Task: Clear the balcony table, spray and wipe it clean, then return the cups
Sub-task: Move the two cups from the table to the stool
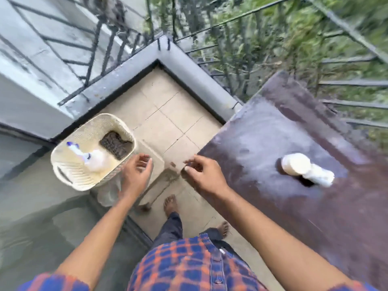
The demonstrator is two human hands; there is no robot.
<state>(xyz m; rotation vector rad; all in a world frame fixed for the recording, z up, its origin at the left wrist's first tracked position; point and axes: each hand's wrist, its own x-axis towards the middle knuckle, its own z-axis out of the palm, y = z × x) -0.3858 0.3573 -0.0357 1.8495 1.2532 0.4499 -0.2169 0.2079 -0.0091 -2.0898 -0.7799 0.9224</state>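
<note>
The dark brown balcony table (283,131) fills the right side, with two white cups (294,164) lying or stacked on it, blurred. To the left a cream plastic basket (69,177) holds a white spray bottle with a blue nozzle (84,155) and a dark cloth (116,144). My left hand (136,175) hovers just right of the basket's rim, fingers spread and empty. My right hand (201,175) hangs at the table's near-left corner, fingers loosely curled, holding nothing.
The basket rests on a pale stool or stand (151,164) over beige floor tiles (168,114). A grey parapet (189,66) and black railing (231,38) enclose the corner. A glass door (42,217) lies at left. My bare feet (171,204) stand between basket and table.
</note>
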